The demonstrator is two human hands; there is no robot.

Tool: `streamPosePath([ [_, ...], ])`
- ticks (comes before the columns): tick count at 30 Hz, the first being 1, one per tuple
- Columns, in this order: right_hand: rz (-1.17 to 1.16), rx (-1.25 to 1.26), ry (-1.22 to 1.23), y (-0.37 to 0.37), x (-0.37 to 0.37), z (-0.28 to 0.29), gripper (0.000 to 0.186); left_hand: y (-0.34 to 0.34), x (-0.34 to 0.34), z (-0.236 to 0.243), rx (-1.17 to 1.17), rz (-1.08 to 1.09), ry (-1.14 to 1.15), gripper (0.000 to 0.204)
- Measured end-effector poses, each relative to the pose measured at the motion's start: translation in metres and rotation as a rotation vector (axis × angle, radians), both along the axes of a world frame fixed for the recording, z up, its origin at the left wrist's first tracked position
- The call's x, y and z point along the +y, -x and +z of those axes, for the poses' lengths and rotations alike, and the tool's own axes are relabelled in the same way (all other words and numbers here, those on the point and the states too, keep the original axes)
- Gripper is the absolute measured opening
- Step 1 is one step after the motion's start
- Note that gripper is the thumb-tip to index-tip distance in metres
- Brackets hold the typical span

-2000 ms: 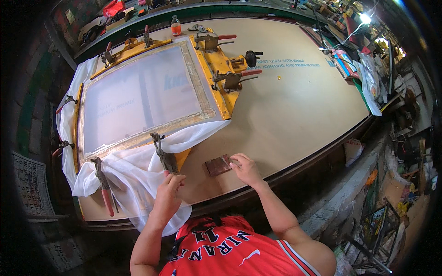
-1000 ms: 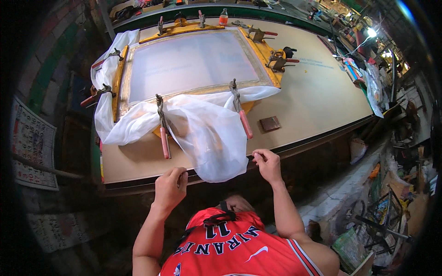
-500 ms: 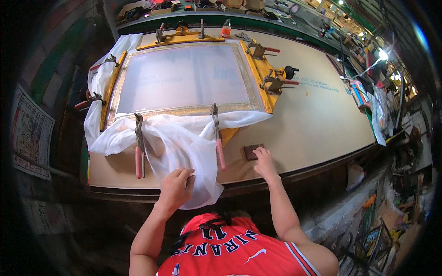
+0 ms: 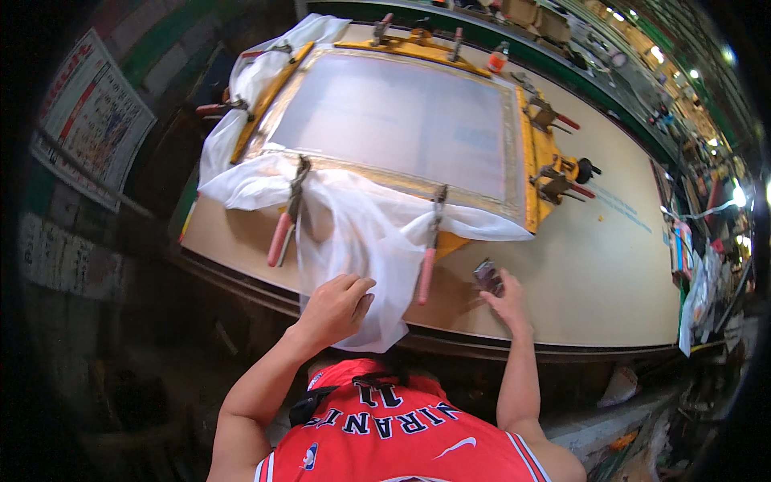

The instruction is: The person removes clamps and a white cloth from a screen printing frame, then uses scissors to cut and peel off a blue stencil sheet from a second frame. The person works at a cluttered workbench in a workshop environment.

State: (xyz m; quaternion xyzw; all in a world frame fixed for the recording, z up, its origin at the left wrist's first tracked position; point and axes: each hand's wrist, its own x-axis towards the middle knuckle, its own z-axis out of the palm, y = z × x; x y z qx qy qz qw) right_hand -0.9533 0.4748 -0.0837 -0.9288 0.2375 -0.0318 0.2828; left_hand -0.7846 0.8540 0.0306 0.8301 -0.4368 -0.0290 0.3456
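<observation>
A small dark brown block (image 4: 485,275) is gripped in my right hand (image 4: 507,299), tilted up above the board at its near side. My left hand (image 4: 337,309) is closed, fingers curled, in front of the hanging white mesh cloth (image 4: 361,233); what it holds, if anything, is hidden. The cloth drapes from a rectangular frame (image 4: 514,153) with pale mesh stretched across it. Yellow metal bars (image 4: 546,161) surround the frame. Red-handled locking clamps, such as the near left clamp (image 4: 291,213) and near right clamp (image 4: 432,245), grip the cloth along the near edge.
The frame rests on a large tan board (image 4: 610,281). Beyond its far edge stands a bottle (image 4: 498,58) with an orange label. Plastic-wrapped items (image 4: 700,281) hang at the right end. A calendar sheet (image 4: 92,116) is on the left wall.
My right hand has picked the brown block up off the board and tilted it. My left hand stays closed near the cloth. The whole view has turned, shifting the frame rightward.
</observation>
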Motion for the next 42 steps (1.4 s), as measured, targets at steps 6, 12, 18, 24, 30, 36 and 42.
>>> streamPosePath([
  [6,0.024,-0.367,-0.295,-0.03,0.082,0.087,0.083,-0.007,0.071,0.001,0.019,0.063,-0.013,0.022],
  [12,0.371,-0.485,-0.435,-0.097,0.221,0.122,0.084,-0.025,0.185,0.009,-0.04,0.129,0.054,0.025],
  [18,0.579,-0.419,-0.645,-0.166,0.373,0.116,0.084,-0.047,0.321,0.014,-0.073,0.231,0.062,0.024],
  [24,0.773,-0.273,-0.694,-0.225,0.493,0.095,0.082,-0.063,0.422,0.012,-0.022,0.387,0.036,0.022],
  [30,0.877,-0.103,-0.761,-0.302,0.585,0.084,0.079,-0.092,0.498,0.001,0.008,0.492,0.006,0.02],
  [36,0.975,-0.033,-0.763,-0.385,0.676,0.088,0.073,-0.166,0.574,0.001,-0.015,0.554,-0.025,0.021],
  [42,1.085,0.07,-0.914,-0.461,0.756,0.097,0.061,-0.27,0.635,0.016,-0.079,0.532,-0.06,0.02],
])
